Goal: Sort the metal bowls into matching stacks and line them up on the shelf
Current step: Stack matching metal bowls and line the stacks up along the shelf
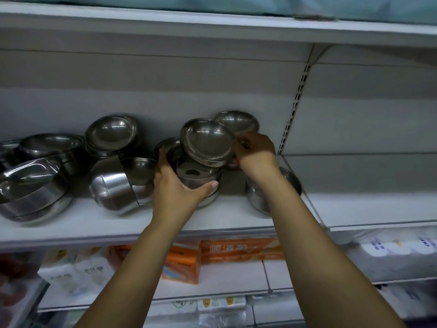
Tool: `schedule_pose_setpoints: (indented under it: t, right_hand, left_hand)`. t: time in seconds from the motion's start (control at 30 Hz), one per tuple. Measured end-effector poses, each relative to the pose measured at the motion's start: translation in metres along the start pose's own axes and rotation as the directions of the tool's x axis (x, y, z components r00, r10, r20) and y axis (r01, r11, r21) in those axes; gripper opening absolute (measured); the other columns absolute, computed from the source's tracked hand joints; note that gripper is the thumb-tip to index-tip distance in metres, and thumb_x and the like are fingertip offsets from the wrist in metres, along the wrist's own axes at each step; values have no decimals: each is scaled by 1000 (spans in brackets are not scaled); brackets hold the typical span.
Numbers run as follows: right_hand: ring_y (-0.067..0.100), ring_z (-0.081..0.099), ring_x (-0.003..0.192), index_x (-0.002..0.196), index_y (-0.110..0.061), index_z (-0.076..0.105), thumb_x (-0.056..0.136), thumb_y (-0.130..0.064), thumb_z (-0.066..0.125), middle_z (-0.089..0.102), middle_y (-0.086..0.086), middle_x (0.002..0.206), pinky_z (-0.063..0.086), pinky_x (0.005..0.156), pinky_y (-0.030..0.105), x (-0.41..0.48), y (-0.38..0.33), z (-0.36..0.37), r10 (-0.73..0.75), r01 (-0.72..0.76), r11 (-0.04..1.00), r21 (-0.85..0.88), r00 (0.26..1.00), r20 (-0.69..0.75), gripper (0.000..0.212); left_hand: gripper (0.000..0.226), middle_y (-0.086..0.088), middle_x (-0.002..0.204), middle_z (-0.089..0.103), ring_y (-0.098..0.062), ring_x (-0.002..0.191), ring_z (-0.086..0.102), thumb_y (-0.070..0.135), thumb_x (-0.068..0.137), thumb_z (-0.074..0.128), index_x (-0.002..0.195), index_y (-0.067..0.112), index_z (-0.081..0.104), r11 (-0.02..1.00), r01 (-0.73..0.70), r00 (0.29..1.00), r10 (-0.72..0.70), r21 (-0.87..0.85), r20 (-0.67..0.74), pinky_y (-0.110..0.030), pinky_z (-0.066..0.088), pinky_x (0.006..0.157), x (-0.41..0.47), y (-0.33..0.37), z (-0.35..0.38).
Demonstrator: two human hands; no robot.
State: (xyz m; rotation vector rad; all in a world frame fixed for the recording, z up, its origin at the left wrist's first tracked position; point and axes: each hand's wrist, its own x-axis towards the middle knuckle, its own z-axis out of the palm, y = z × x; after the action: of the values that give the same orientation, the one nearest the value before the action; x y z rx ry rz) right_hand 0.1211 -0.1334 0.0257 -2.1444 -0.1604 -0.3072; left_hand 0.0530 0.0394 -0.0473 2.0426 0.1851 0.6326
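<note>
Left hand (179, 188): it's wrapping round the side of the middle stack (201, 179), thumb across the front, fingers curling behind – bracing it, I'd say, so nothing is sliding while the top is being worked
Right hand (254, 150): fingers are pinching the rim of the tilted bowl (205, 140) just left of the knuckles; that bowl is being tipped on or off the stack, and which one I can't tell
Tilted bowl: it's leaning mouth outward, lower edge meeting the stack top, right above the left thumb
Back bowl (237, 121): sitting just behind the right hand, close against the back wall
Bowl under the forearm (259, 201): standing below the right wrist, partly hidden, apart from the gripped stack
Toppled bowls (113, 190): lying on their sides just left of the left hand, waiting to be sorted
Far-left pile (35, 183): bigger bowls heaping unevenly, well left of both hands
Shelf (132, 223): carrying everything, its front edge running beneath both wrists
Progress: I'm judging this as early going – sizes mixing, no row forming yet
</note>
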Motion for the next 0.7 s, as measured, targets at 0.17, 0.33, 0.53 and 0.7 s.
schedule_pose_setpoints:
  t: [0.17, 0.33, 0.53, 0.7]
  right_hand:
    - [18, 64, 64, 86, -8, 69, 96, -17, 59, 69, 5, 72, 52, 65, 29, 3, 19, -30, 86, -79, 996, 42, 978, -190, 17]
    - [-1, 58, 45, 74, -20, 64, 94, -18, 61, 66, -4, 59, 50, 58, 21, -1, 45, -63, 175, -139, 982, 127, 922, -346, 20]
    - [30, 69, 72, 84, -8, 66, 92, -14, 59, 71, 12, 74, 58, 73, 41, -2, 86, -95, 315, -283, 949, 137, 839, -444, 13]
    - [31, 71, 76, 90, -2, 65, 94, -16, 58, 73, 17, 82, 61, 74, 41, 4, 123, -111, 398, -383, 914, 133, 788, -470, 16]
  left_hand:
    - [118, -2, 140, 55, -23, 130, 54, 66, 46, 90, 146, 27, 40, 998, 38, 996, -41, -43, -75, -28, 42, 100, -3, 1, 7]
    - [113, -1, 137, 54, -23, 127, 54, 64, 51, 92, 141, 16, 44, 994, 69, 988, -80, -83, -134, -24, 38, 97, -7, 8, 19]
    - [119, -3, 146, 50, -26, 139, 46, 68, 53, 88, 149, 18, 38, 991, 17, 989, -36, -134, -140, -48, 41, 116, -14, 26, 28]
    - [107, 4, 138, 52, -15, 127, 51, 72, 52, 84, 138, 23, 43, 978, 9, 990, -38, -209, -133, -23, 42, 104, -21, 43, 41]
